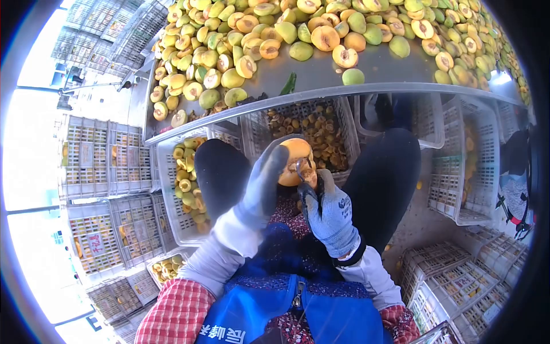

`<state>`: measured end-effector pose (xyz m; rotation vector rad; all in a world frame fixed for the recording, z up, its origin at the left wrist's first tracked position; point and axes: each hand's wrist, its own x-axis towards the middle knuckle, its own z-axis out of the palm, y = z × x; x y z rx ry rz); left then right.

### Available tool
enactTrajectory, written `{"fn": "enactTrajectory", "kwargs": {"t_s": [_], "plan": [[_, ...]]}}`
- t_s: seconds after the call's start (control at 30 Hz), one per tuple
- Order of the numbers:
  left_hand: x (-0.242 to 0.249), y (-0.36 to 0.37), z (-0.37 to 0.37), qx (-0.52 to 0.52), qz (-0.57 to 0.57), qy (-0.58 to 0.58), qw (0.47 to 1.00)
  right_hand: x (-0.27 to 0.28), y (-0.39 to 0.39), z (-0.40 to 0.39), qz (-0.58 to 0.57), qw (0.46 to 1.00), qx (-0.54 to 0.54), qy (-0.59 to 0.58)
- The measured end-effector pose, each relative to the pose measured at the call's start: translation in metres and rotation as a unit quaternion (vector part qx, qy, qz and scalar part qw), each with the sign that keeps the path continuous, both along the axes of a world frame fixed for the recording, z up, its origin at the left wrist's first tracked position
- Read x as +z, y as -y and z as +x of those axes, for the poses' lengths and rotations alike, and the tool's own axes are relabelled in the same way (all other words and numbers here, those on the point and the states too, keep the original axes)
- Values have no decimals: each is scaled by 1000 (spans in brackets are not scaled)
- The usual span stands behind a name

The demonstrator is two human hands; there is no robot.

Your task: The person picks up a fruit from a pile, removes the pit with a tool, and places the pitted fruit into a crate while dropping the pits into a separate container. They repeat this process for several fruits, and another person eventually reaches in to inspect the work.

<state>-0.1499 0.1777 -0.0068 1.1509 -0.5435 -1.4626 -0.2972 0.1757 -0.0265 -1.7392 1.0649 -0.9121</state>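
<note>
My left hand (259,182), in a grey-coated glove, is closed around a yellow-orange peach half (297,150), its cut face turned toward my right hand. My right hand (333,218), also gloved, grips a small curved metal pitting tool (299,168). The tool's bent end is at the middle of the peach half, by the brown stone area. My fingers cover most of its handle. Both hands are above my lap, between my knees. Just beyond them, below the table edge, sits a crate (247,137) with brownish pits and scraps.
A metal table (309,67) with a raised rim bears many halved peaches (325,38). At my left knee stands a white crate (166,189) of peach halves. Stacked crates (94,157) line the left side. More crates (458,284) stand at the right.
</note>
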Motion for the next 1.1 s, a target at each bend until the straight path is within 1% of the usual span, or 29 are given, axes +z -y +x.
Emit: {"fn": "enactTrajectory", "kwargs": {"t_s": [0.03, 0.1, 0.13, 0.17, 0.23, 0.27, 0.33, 0.37, 0.43, 0.47, 0.5, 0.53, 0.57, 0.63, 0.67, 0.7, 0.77, 0.8, 0.83, 0.9, 0.97, 1.03, 1.1], "plan": [[5, -3, -2, 2, -2, -1, 1000, 2, 1, 1, -2, 1000, 2, -1], [14, -7, -6, 26, -35, 106, 993, 9, 4, 1, -83, 992, -65, 72], [14, -10, -8, 33, -49, 121, 991, 16, 3, 0, 27, 992, -93, 76], [11, -12, -7, 32, -51, 119, 991, 20, 7, -2, 43, 992, -82, 86], [2, -19, -6, 1, -53, 147, 988, 9, 9, 3, -22, 996, -56, 61], [2, -20, -7, 14, -68, 154, 986, 12, 6, 3, -23, 996, -56, 60], [1, -23, -10, 14, -59, 133, 989, 20, -1, 5, -119, 992, 17, 27], [0, -24, -12, 12, -49, 113, 992, 19, -14, 11, -100, 994, 31, 5], [2, -28, -11, 14, -40, 92, 995, 22, -20, 12, -84, 993, 45, 76], [7, -28, -11, 12, -32, 78, 996, 24, -21, 10, -85, 992, 47, 75], [10, -30, -10, 12, -24, 64, 998, 26, -21, 6, -87, 992, 71, 65], [11, -30, -8, 24, -34, 79, 996, 26, -22, 1, -90, 990, 97, 55], [12, -29, -7, 37, -46, 93, 994, 25, -24, -3, -23, 997, 60, 41], [15, -30, -3, 42, -68, 101, 992, 28, -16, -11, -62, 998, 29, 5], [16, -30, -3, 49, -70, 108, 991, 27, -16, -14, -22, 1000, 21, -4], [17, -30, -3, 56, -71, 114, 989, 25, -16, -14, -22, 1000, 20, -5], [16, -32, -7, 58, -75, 112, 989, 22, -18, -11, -114, 991, 34, -55], [13, -33, -7, 58, -76, 130, 987, 25, -18, -9, -107, 990, 45, -82], [12, -35, -7, 60, -77, 148, 984, 26, -18, -8, -106, 990, 46, -82], [12, -35, -8, 72, -60, 135, 986, 26, -19, -7, -107, 986, 52, -117], [12, -36, -9, 84, -43, 121, 988, 24, -20, -8, -95, 986, 63, -123], [14, -35, -8, 79, -43, 192, 977, 22, -21, -7, -83, 986, 73, -128], [17, -35, -7, 79, -46, 201, 975, 18, -22, -6, -59, 987, 96, -112]]}}
